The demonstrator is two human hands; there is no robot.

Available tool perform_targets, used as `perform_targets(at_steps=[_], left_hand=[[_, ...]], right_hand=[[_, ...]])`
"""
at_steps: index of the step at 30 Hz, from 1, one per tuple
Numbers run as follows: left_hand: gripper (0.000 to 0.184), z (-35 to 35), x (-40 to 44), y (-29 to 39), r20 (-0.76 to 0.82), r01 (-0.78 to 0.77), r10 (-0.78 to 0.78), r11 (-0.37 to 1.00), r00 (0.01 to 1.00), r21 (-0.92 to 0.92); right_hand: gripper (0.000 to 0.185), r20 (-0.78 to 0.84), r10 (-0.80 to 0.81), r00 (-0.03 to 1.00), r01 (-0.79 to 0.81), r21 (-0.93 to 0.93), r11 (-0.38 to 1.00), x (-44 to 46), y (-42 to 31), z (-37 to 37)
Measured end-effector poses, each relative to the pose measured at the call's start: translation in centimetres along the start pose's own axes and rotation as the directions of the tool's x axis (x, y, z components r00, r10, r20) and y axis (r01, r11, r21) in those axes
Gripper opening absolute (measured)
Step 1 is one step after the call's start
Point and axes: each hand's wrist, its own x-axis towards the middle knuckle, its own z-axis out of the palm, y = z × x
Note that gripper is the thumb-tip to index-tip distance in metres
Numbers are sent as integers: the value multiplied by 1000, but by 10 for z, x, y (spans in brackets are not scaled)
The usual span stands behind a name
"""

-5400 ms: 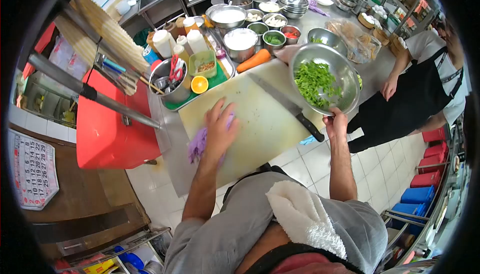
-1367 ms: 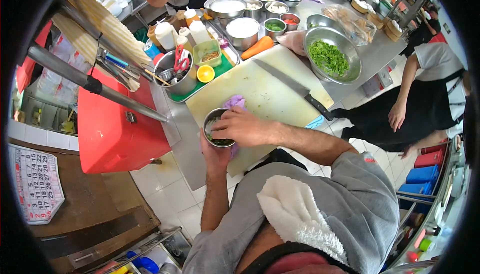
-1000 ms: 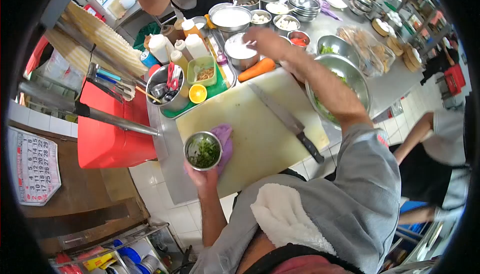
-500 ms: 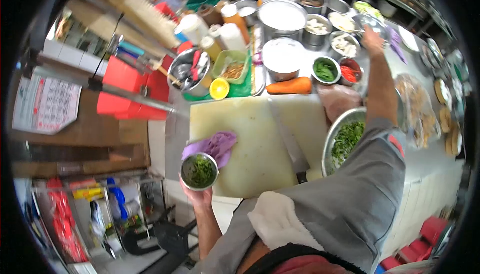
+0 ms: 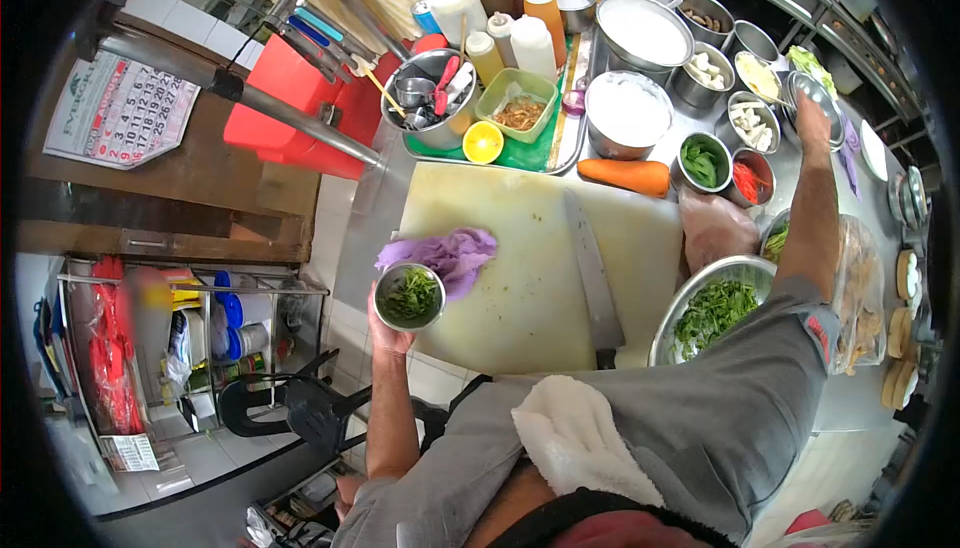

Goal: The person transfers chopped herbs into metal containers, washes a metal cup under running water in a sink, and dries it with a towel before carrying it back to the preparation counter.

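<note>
My left hand is closed around a small metal bowl of chopped greens, held over the near left corner of the white cutting board. A crumpled purple cloth lies on the board just behind that bowl. Stretched to the far right, my right hand has its fingers on the rim of a shiny metal bowl; they are partly hidden. A large knife lies flat on the board. Beside the board, a wide metal bowl of chopped greens sits partly under my right arm.
A carrot, half an orange and a green container line the board's far side. Metal pots of white contents and cut vegetables stand behind. Squeeze bottles crowd the back left. Bagged food lies right.
The view has shifted, so the worktop sits farther right in it. My left hand still holds the small bowl of greens. My right hand stays at the far metal bowl, which now looks more tilted.
</note>
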Motion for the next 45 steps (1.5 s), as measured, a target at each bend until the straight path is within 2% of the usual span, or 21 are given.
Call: perform_targets(at_steps=[3, 7, 11, 13, 15, 17, 19, 23, 25, 29, 31, 33, 35, 36, 37, 39, 41, 42, 43, 44, 45], left_hand=[[52, -3, 5, -7, 29, 43, -43, 999, 999, -14], [47, 13, 8, -17, 139, 78, -64, 992, 988, -96], [54, 40, 9, -43, 215, 168, -148, 983, 965, -79], [55, 59, 10, -61, 188, 271, -254, 960, 949, -71], [55, 72, 10, -71, 412, 448, -329, 863, 850, -236], [53, 82, 5, -74, 389, 472, -374, 859, 842, -196], [51, 73, 0, -71, 333, 356, -299, 926, 894, -125], [51, 47, -24, -37, 116, 206, -189, 966, 975, -158], [51, 36, -31, -17, 214, 141, -82, 951, 973, -277], [50, 17, -16, -6, 24, 22, -15, 955, 1000, -294], [51, 8, -4, -13, 65, -19, 39, 960, 997, -281], [51, 7, 4, -22, 125, 35, 3, 955, 992, -295], [60, 15, 11, -34, 167, 62, -32, 982, 985, -178], [61, 24, 13, -37, 180, 93, -72, 989, 981, -115], [58, 33, 12, -40, 167, 159, -130, 972, 977, -173], [52, 58, 11, -45, 201, 162, -143, 983, 969, -82], [47, 70, 19, -56, 230, 221, -201, 973, 952, -62], [46, 70, 26, -63, 256, 241, -225, 970, 940, -34], [46, 83, 20, -60, 295, 315, -287, 948, 911, -48], [46, 90, 17, -60, 312, 318, -289, 947, 905, -44], [46, 91, 14, -61, 325, 324, -294, 945, 899, -41]], right_hand=[[26, 24, -25, 999, 26, -31, 999, 4, 5, 5], [26, -69, -62, 996, 58, -54, 997, 9, 9, 19], [32, -133, -138, 981, 135, -31, 990, 14, 24, 25], [33, -131, -153, 979, 152, -19, 988, 16, 25, 25], [34, -132, -166, 977, 166, -11, 986, 16, 29, 27], [32, -180, -165, 970, 170, 14, 985, 20, 30, 35], [30, -199, -182, 963, 184, -9, 983, 27, 32, 44], [28, -186, -232, 955, 226, -50, 973, 23, 29, 41], [31, -205, -261, 943, 249, -82, 965, 31, 35, 53], [41, -207, -284, 936, 258, -145, 955, 30, 41, 51], [45, -228, -209, 951, 165, -200, 966, 35, 34, 43], [43, -316, -9, 949, -21, -91, 996, 13, 20, 5], [42, -538, 239, 808, -169, 177, 970, 21, 36, 0], [43, -489, 429, 760, -316, 300, 900, 26, 40, -11], [43, -548, 487, 680, -294, 404, 866, 42, 61, -4], [44, -545, 627, 556, -364, 519, 774, 54, 77, -19], [45, -496, 689, 529, -364, 601, 712, 72, 95, -33], [46, -451, 646, 616, -270, 649, 711, 57, 83, -57], [47, -549, 496, 672, -78, 614, 785, 103, 125, -30], [45, -407, 515, 754, -99, 705, 702, 89, 104, -59], [41, -456, 280, 845, 156, 710, 687, 126, 132, -40]])
